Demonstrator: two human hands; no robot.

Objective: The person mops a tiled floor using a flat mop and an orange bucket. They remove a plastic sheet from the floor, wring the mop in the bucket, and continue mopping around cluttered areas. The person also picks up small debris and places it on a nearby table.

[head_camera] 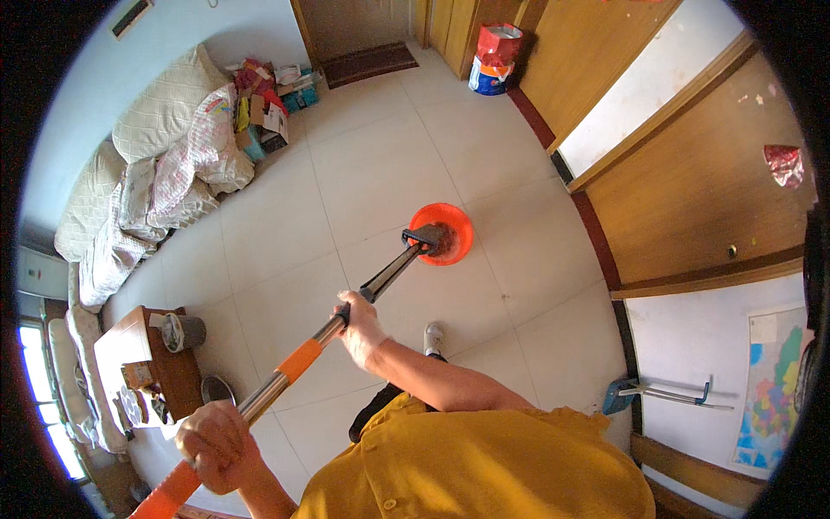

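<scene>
Both my hands are on the long metal pole of a mop (262,394), which has orange grip sleeves. My left hand (215,446) is wrapped around it just above the lower-left orange grip (165,494). Farther down the pole, my right hand (360,327) grips beside a black collar. The dark mop head (428,237) dips into a round orange bucket (462,219) on the floor. Liquid shows inside the bucket, and the mop head's lower part is hidden in it.
A covered sofa (165,110) lines the left wall, with boxes and bags (266,120) at its far end. A wooden table (178,383) and a grey bin (191,333) stand left. Stacked tubs (493,71) and a blue dustpan (619,396) are along the right wall.
</scene>
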